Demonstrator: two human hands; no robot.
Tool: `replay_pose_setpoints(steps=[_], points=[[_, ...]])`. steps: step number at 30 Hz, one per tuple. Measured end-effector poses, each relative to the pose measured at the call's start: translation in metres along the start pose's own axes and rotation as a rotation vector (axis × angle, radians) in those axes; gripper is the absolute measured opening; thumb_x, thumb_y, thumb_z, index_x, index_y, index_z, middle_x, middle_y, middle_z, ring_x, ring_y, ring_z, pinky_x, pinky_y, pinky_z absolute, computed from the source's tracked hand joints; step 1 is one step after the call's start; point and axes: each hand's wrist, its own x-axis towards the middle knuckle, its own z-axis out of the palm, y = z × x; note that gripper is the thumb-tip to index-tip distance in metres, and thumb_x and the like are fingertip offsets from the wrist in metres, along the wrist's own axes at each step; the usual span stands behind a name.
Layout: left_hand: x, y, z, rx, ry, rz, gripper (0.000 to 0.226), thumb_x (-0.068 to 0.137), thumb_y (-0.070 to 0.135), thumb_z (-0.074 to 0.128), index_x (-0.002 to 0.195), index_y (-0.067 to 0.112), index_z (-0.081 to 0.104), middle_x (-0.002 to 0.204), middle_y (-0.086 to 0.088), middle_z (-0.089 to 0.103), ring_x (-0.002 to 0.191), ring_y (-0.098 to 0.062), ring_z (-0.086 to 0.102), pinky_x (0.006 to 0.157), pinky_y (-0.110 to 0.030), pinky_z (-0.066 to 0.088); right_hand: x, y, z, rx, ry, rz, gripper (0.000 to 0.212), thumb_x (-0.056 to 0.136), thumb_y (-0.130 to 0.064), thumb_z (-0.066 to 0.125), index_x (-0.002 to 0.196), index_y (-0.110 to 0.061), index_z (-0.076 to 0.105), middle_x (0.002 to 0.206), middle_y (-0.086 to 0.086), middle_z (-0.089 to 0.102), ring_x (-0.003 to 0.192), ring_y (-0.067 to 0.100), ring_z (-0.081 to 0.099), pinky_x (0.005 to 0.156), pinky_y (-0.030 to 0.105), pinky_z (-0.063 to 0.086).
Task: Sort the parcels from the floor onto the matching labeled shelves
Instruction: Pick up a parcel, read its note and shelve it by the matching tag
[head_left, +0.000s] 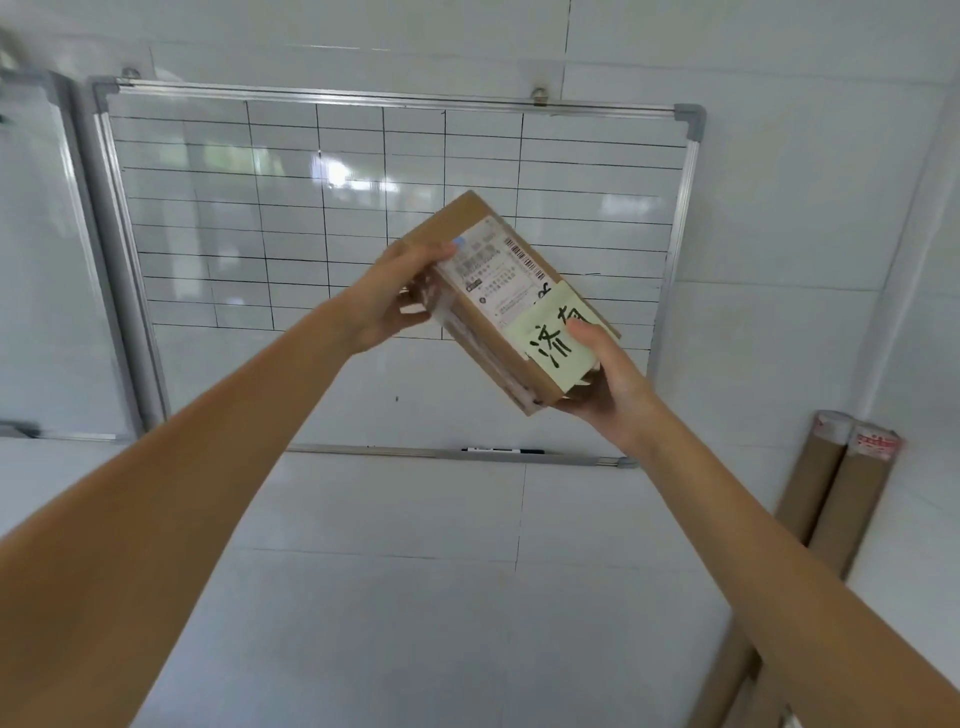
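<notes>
Head view: one parcel held up in two hands before a whiteboard

One brown cardboard parcel (498, 306) sits at the centre of the frame, tilted so its long axis runs from about 11 o'clock down to 5 o'clock. Its upper face carries one white printed shipping label (498, 275) with a barcode along its upper right edge, and one pale yellow sticky note (563, 345) with two large handwritten black characters. The note covers the lower end of the parcel and laps over the label's lower corner.

Two hands hold the parcel clear of any surface. The left hand (395, 301) grips the upper left end, at 9 o'clock from the parcel's middle, thumb on the label face and fingers curled round the side. The right hand (608, 374) cups the lower end at 5 o'clock, thumb pressed flat on the sticky note, fingers wrapped beneath. Both bare forearms reach in from the bottom corners of the frame.

Behind the parcel hangs one whiteboard (218, 208) ruled with a black grid, hung from two brackets on a white tiled wall (779, 218). One black marker (501, 450) lies on its bottom tray, at 6 o'clock from the parcel. The edge of a second whiteboard (36, 260) shows at 9 o'clock. Two brown cardboard tubes (836, 493) with white caps lean side by side, touching, against the wall at 4 o'clock.
</notes>
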Motion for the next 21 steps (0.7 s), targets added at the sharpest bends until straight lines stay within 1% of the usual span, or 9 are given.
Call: replay_pose_setpoints(steps=[2,4,5,7,10,13,15,17,21], points=[[0.002,-0.004,0.015,-0.084,0.145,0.051,0.089,0.084,0.044,0.073,0.153,0.035,0.017,0.115,0.000,0.057,0.117,-0.026,0.056,0.100,-0.044,0.047,0.000,0.005,0.020,0.086,0.112,-0.010,0.022,0.094,-0.032,0.069,0.115,-0.023,0.068,0.112,0.008,0.073,0.103,0.026,0.065,0.106,0.052,0.052],[-0.002,-0.011,0.037,-0.038,0.190,0.110,0.087,0.091,0.041,0.066,0.154,0.042,0.007,0.120,0.002,0.062,0.108,-0.022,0.060,0.090,-0.044,0.047,-0.002,0.015,0.045,0.167,0.244,-0.007,0.045,0.088,-0.033,0.077,0.127,-0.017,0.061,0.117,0.009,0.076,0.103,0.027,0.070,0.097,0.049,0.056],[-0.003,-0.017,0.048,-0.048,0.167,0.119,0.081,0.094,0.037,0.063,0.153,0.043,0.008,0.118,0.002,0.066,0.100,-0.018,0.064,0.083,-0.041,0.051,-0.004,0.022,0.058,0.200,0.290,-0.001,0.051,0.085,-0.036,0.079,0.127,-0.016,0.057,0.119,0.011,0.075,0.106,0.029,0.072,0.091,0.046,0.057],[-0.004,-0.025,0.060,-0.171,0.136,0.122,0.069,0.098,0.027,0.058,0.153,0.039,0.017,0.116,-0.002,0.069,0.089,-0.017,0.070,0.071,-0.037,0.060,-0.011,0.036,0.076,0.218,0.318,0.045,0.048,0.085,-0.043,0.079,0.116,-0.022,0.049,0.120,0.007,0.070,0.111,0.027,0.069,0.086,0.042,0.055],[-0.004,-0.031,0.054,-0.300,0.141,0.168,0.058,0.100,0.017,0.054,0.152,0.028,0.032,0.114,-0.008,0.069,0.081,-0.015,0.073,0.061,-0.028,0.060,-0.017,0.052,0.078,0.121,0.264,0.106,0.050,0.086,-0.055,0.072,0.115,-0.025,0.046,0.125,-0.001,0.063,0.117,0.020,0.057,0.093,0.041,0.038],[-0.011,-0.036,0.048,-0.335,0.093,0.213,0.057,0.099,0.016,0.056,0.151,0.030,0.037,0.128,-0.012,0.067,0.092,-0.021,0.072,0.071,-0.033,0.062,-0.014,0.052,0.063,-0.049,0.165,0.076,0.052,0.089,-0.058,0.067,0.123,-0.024,0.047,0.127,-0.004,0.063,0.120,0.016,0.056,0.100,0.040,0.036],[-0.017,-0.037,0.048,-0.341,0.081,0.259,0.055,0.100,0.017,0.055,0.150,0.031,0.038,0.131,-0.011,0.066,0.101,-0.024,0.071,0.082,-0.040,0.061,-0.011,0.045,0.055,-0.130,0.060,-0.038,0.059,0.090,-0.052,0.068,0.137,-0.024,0.043,0.130,-0.003,0.067,0.119,0.013,0.063,0.106,0.038,0.044],[-0.022,-0.034,0.050,-0.310,0.096,0.316,0.054,0.101,0.022,0.054,0.151,0.032,0.037,0.132,-0.009,0.065,0.108,-0.024,0.069,0.090,-0.043,0.059,-0.006,0.032,0.047,-0.190,-0.017,-0.152,0.066,0.087,-0.046,0.068,0.144,-0.027,0.041,0.130,-0.005,0.069,0.113,0.010,0.069,0.104,0.037,0.052],[-0.027,-0.026,0.055,-0.317,0.093,0.371,0.058,0.103,0.026,0.050,0.155,0.037,0.027,0.131,0.000,0.066,0.109,-0.019,0.070,0.090,-0.041,0.059,0.001,0.002,0.037,-0.245,-0.103,-0.212,0.074,0.083,-0.051,0.063,0.151,-0.028,0.041,0.126,-0.005,0.073,0.112,0.012,0.072,0.102,0.043,0.056]])
